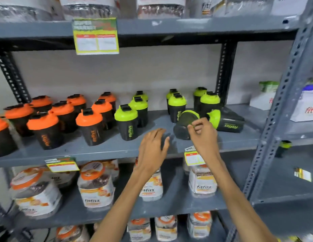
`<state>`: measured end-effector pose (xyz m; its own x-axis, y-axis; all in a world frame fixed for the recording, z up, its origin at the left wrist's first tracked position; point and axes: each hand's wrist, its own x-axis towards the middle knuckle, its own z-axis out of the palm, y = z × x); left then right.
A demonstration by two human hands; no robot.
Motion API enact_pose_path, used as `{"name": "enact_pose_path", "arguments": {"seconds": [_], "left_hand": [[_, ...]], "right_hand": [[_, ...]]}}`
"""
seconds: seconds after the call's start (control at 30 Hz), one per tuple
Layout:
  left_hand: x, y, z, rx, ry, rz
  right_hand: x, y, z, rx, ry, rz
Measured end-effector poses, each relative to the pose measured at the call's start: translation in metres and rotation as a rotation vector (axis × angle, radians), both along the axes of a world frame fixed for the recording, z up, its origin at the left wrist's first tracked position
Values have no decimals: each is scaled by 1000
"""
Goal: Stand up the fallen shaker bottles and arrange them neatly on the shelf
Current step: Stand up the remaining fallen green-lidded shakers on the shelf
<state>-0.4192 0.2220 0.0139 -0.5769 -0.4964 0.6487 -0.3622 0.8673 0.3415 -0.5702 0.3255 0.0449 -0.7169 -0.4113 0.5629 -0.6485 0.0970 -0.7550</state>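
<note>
Shaker bottles (186,124) at 3 o'clock lie tipped. Your right hand (202,132) pinches one's green rim, left hand (154,145) spread empty. That thin grip could slip, knocking upright neighbors (176,107).

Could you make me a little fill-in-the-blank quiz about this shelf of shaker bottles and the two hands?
1. The standing bottles at the left of the shelf have ____ lids.
2. Two green-lidded bottles lie on their ____ at the right: the nearer fallen bottle and the farther fallen bottle.
3. The ____ hand is at the nearer fallen bottle.
4. The left hand hovers open over the shelf, holding ____.

Missing words: orange; sides; right; nothing
</note>
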Motion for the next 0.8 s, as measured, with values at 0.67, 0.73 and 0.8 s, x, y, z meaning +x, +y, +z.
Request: {"name": "enact_pose_path", "arguments": {"seconds": [0.67,0.73,0.8], "left_hand": [[-61,-42,12,210,-309,37],[-62,-43,10,196,-293,36],[-63,-43,8,196,-283,40]], "right_hand": [[-42,-41,4,217,-369,65],[-41,-39,0,138,-373,78],[-37,-36,-5,63,-362,80]]}}
